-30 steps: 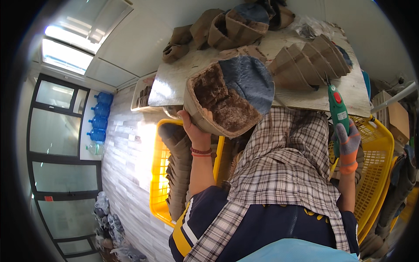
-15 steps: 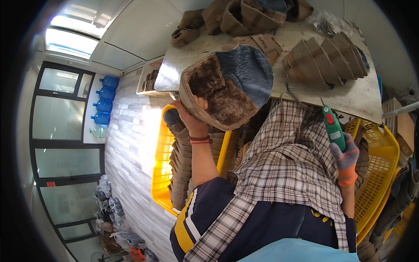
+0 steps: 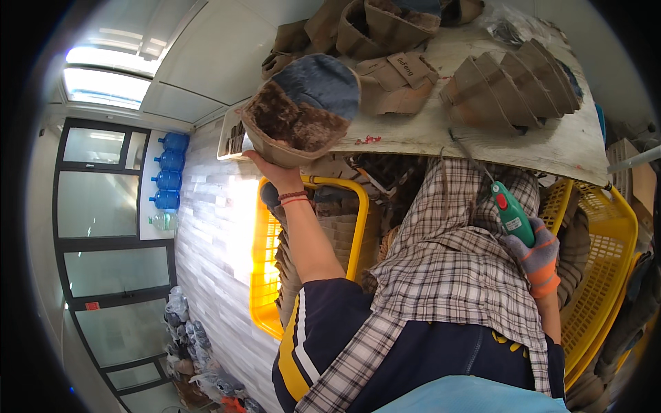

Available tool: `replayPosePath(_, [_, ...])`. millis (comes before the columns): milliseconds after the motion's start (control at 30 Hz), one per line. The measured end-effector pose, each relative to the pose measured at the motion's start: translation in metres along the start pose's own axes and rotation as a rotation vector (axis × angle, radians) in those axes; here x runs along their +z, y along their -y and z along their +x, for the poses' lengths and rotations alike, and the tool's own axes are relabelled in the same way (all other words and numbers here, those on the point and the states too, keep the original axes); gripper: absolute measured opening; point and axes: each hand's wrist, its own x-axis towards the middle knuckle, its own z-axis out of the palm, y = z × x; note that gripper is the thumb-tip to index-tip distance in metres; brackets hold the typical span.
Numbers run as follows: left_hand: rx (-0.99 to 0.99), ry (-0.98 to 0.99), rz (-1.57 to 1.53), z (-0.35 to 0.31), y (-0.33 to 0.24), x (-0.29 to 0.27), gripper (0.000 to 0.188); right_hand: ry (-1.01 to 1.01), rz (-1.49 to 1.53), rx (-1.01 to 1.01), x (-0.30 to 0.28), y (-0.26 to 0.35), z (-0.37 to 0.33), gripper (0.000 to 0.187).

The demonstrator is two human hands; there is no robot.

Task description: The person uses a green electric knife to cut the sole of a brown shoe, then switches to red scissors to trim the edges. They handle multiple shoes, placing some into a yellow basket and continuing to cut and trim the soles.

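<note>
My left hand [image 3: 274,172] grips the brown cap [image 3: 297,127] by its lower edge, holding it up over the near left corner of the table. The cap's inside faces me: brown fleece at the near part, a blue-grey lining at the far part. Most of my left fingers are hidden under the cap. A grey and orange glove covers my right hand [image 3: 537,256], which is wrapped round a green hand tool [image 3: 513,215] with a red button. The tool's thin tip points up toward the table's near edge, above my plaid apron [image 3: 441,275].
On the worktable [image 3: 406,143] lie a brown cap [image 3: 399,82], a nested stack of caps [image 3: 509,89], more caps behind and clear plastic [image 3: 516,24]. A yellow basket [image 3: 363,234] of caps stands at left, another yellow basket [image 3: 606,275] at right. Blue water bottles [image 3: 169,162] line the wall.
My left hand has carried the cap left and tilted it, uncovering the brown cap on the table. My right hand with the green tool has shifted slightly left and down.
</note>
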Motion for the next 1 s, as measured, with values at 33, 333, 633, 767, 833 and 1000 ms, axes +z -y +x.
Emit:
replayPosePath(33, [0.021,-0.191,0.027,0.004,0.007,0.013,0.073,-0.003,0.049,0.045,0.0,-0.002,-0.003,0.042])
replayPosePath(333, [-0.38,-0.606,0.247,0.062,0.116,0.004,0.027,-0.079,0.063,0.065,-0.008,0.005,-0.008,0.039])
replayPosePath(633, [-0.756,0.251,0.052,-0.105,0.198,0.153,0.022,-0.289,0.105,0.103,-0.021,-0.024,-0.011,0.041])
replayPosePath(767, [-0.627,0.372,0.17,-0.082,0.216,0.189,0.028,-0.315,0.093,0.096,-0.026,-0.035,-0.011,0.043])
replayPosePath(833, [-0.524,0.452,0.125,-0.087,0.211,0.206,0.031,-0.346,0.085,0.089,-0.026,-0.038,-0.012,0.043])
replayPosePath(1000, [-0.299,0.585,0.007,-0.087,0.186,0.204,0.039,-0.301,0.161,0.138,-0.033,-0.024,-0.004,0.041])
